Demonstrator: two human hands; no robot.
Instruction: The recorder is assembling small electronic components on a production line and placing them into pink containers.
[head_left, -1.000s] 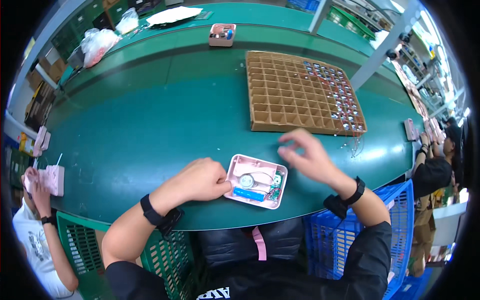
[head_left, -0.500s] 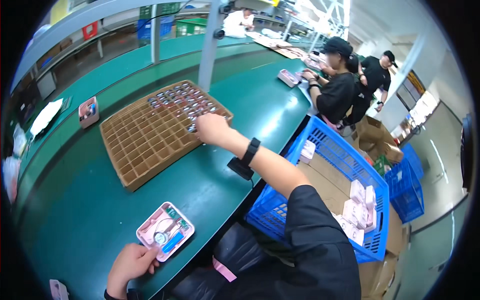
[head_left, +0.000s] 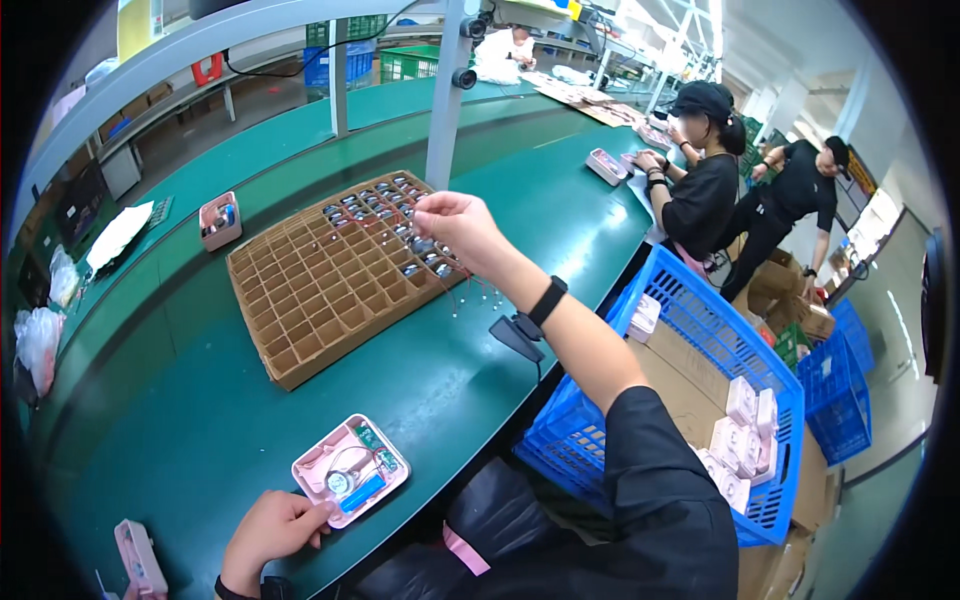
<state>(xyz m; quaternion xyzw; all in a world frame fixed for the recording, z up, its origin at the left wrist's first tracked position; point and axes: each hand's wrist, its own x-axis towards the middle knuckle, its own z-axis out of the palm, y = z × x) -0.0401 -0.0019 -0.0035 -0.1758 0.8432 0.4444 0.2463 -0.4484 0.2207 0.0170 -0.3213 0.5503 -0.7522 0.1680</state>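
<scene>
Meanwhile, near the centre of the frame, the person's right hand [head_left: 455, 228] is hovering over the right part of a brown cardboard grid tray [head_left: 330, 270], its fingers [head_left: 425, 208] pinched narrowly together on something too small to make out. Small metallic parts [head_left: 385, 215] are filling the tray's compartments along its upper right side, while the compartments toward the lower left are showing bare cardboard. A few loose small parts [head_left: 478, 295] are lying on the green tabletop [head_left: 200, 400] just beside the tray's right corner. A black band [head_left: 547, 300] is wrapping the right wrist.

At the lower left of the frame, the left hand [head_left: 270, 530] is resting on the tabletop with its fingertips touching the near edge of an open pink casing [head_left: 350, 470]; the casing is lying flat, showing a round part, a blue piece and a small green board inside. The left fingers are loosely curled, gripping nothing.

To the right of the frame, a blue plastic crate [head_left: 690, 330] is standing below the tabletop edge, holding pale pink casings [head_left: 745, 440]. Another pink casing [head_left: 220, 220] is sitting on the tabletop at the upper left, well apart from the tray. At the upper right, two other people in black [head_left: 700, 190] are working at the same long tabletop.
</scene>
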